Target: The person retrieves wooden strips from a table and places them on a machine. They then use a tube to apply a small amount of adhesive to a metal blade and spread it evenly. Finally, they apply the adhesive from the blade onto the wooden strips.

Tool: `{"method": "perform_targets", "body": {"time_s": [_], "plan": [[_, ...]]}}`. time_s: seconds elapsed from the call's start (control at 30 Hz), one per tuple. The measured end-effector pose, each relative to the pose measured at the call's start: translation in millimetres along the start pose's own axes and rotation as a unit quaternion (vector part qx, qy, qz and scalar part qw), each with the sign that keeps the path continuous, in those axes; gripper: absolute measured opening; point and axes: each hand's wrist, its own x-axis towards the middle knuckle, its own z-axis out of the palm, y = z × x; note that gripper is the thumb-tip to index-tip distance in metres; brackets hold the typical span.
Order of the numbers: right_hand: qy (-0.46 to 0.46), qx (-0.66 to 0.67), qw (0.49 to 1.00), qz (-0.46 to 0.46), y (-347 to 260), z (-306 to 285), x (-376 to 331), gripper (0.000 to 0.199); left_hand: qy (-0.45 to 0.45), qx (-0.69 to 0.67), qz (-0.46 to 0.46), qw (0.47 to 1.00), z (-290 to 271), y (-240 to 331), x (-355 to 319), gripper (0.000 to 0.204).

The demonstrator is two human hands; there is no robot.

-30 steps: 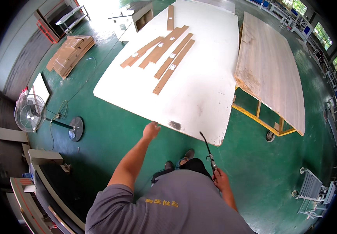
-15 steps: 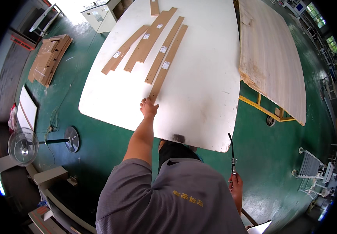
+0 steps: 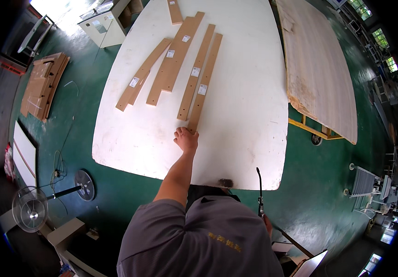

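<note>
My left hand (image 3: 187, 140) reaches forward over a white table (image 3: 249, 111), its fingers curled on the near end of a brown wooden strip (image 3: 205, 78). This strip has a white label and lies flat, the rightmost of several similar labelled strips. Just left of it, and nearly parallel, is another narrow strip (image 3: 196, 69) with small holes. At my right side, off the table's near edge, my right hand (image 3: 267, 225) is closed on an air blow gun (image 3: 260, 199) with a long thin black nozzle pointing up. My body partly hides that hand.
Wider strips (image 3: 175, 55) and an angled one (image 3: 140, 78) lie farther left on the table. A pale wood sheet stack (image 3: 321, 69) on a yellow cart stands to the right. On the green floor at left are a fan (image 3: 30, 214) and a cardboard stack (image 3: 44, 85).
The whole view has shifted. My left hand stays at the strip's near end, and the gap to the neighbouring strip looks slightly wider. My right hand is now more hidden behind my body.
</note>
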Motion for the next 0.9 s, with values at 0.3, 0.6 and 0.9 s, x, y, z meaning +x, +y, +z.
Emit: {"method": "perform_targets", "body": {"time_s": [0.3,0.6,0.9], "plan": [[-0.012,-0.017,1.000,-0.003,7,24,-18,0.043,0.043,-0.068,0.009,0.997,6,6,9,0.061],[-0.017,0.060,0.997,-0.044,66,38,-5,0.045,-0.026,0.040,0.065,0.997,-2,11,119,0.051],[-0.046,0.049,0.997,-0.033,-33,54,41,0.055,-0.034,0.037,0.037,0.998,-37,-15,58,0.056]]}}
